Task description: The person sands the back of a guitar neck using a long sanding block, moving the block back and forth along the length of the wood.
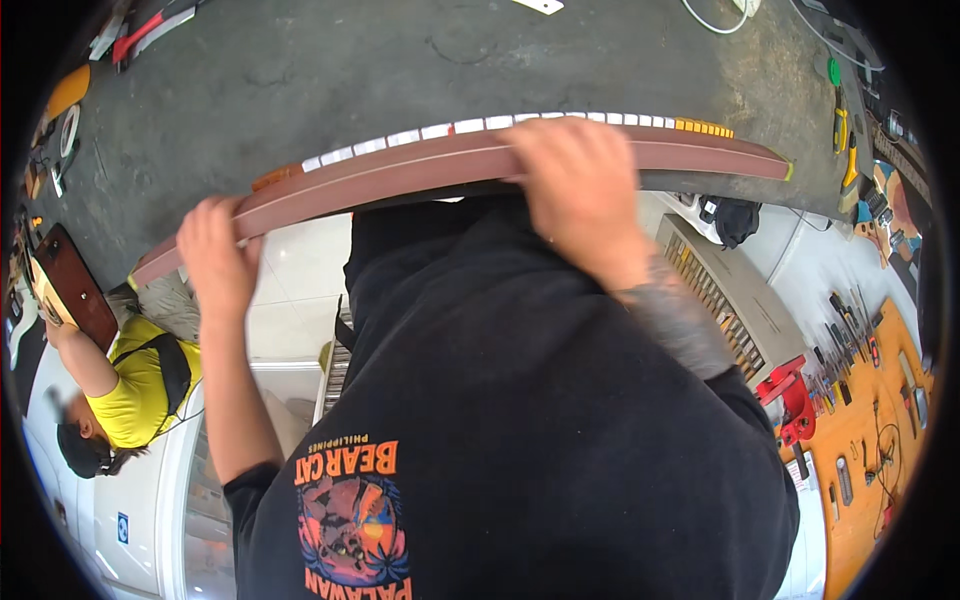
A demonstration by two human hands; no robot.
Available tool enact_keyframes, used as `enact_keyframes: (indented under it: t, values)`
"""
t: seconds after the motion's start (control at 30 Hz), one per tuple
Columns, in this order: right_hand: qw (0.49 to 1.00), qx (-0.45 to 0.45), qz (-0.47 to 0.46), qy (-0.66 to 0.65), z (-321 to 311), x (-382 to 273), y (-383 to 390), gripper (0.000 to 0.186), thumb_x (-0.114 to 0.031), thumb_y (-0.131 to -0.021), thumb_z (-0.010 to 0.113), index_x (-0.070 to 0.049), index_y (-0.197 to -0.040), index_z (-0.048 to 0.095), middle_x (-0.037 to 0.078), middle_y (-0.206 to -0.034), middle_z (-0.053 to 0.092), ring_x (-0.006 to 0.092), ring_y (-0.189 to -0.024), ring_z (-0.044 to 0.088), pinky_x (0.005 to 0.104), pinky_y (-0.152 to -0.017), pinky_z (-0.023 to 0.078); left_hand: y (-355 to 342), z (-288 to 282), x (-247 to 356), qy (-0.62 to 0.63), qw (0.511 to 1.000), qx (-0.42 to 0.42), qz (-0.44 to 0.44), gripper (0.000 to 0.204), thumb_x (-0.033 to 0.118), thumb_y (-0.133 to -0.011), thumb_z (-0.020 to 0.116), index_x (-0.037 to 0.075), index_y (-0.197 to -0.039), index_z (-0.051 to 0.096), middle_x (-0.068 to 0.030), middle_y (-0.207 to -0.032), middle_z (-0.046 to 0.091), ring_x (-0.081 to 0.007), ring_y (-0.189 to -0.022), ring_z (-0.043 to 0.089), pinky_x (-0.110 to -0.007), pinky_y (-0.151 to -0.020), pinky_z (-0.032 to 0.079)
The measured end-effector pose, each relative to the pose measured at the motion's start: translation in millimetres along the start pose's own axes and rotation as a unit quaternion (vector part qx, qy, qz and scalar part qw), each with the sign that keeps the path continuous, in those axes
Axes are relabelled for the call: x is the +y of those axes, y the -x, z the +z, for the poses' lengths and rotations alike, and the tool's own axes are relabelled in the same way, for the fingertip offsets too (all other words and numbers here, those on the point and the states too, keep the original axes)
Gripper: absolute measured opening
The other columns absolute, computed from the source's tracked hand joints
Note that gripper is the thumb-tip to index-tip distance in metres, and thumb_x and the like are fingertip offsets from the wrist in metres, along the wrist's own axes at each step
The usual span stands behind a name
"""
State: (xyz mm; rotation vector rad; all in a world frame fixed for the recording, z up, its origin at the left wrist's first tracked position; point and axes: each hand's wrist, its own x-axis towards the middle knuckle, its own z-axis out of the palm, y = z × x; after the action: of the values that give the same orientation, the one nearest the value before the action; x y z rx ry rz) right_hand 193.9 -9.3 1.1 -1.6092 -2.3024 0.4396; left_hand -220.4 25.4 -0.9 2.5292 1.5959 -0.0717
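Observation:
A long reddish-brown bar (400,172) lies along the near edge of the grey worktop, its left end jutting past that edge. My left hand (217,240) is closed round the bar near its left end, fingers over the top and thumb on the near side. Further right, my right hand (580,180) grips the bar, slightly blurred, its fingers over the far side. Right behind the bar runs a row of small white blocks (405,140), partly covered by my right hand. Orange pieces (704,128) continue it at the right, and a brown piece (275,178) sits at its left end.
Red-handled tools (135,38) and a tape roll (70,130) lie on the left of the grey worktop (330,80). Yellow-handled pliers (841,125) are at the right. A person in a yellow shirt (150,385) works at the left. An orange tool board (870,450) stands lower right.

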Motion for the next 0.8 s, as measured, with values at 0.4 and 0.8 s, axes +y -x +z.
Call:
enact_keyframes:
  t: [0.4, 0.8]
  values:
    - [0.997, -0.036, -0.013, 0.061, -49.3, 102.8, 41.4, 0.049, 0.003, -0.073, 0.072, -0.01, -0.12, 0.068, 0.008, -0.115, 0.072, 0.0314, -0.106, 0.066, 0.0447, -0.093, 0.046, -53.3, -0.7, 108.4, 0.041, 0.998, -0.032, 0.022, 0.045, 0.013, -0.069, 0.081, 0.009, -0.11, 0.061, -0.0101, -0.101, 0.059, -0.0324, -0.1, 0.059, -0.046, -0.086, 0.046]
    - [0.994, -0.012, 0.02, 0.104, -97.5, 163.3, 68.8, 0.039, -0.004, -0.084, 0.068, -0.009, -0.122, 0.068, 0.008, -0.118, 0.071, 0.0317, -0.11, 0.063, 0.0447, -0.096, 0.046, -109.3, -0.5, 177.3, 0.05, 0.993, 0.037, 0.102, 0.044, 0.023, -0.074, 0.084, 0.012, -0.109, 0.06, -0.0032, -0.107, 0.063, -0.025, -0.105, 0.061, -0.044, -0.089, 0.047]
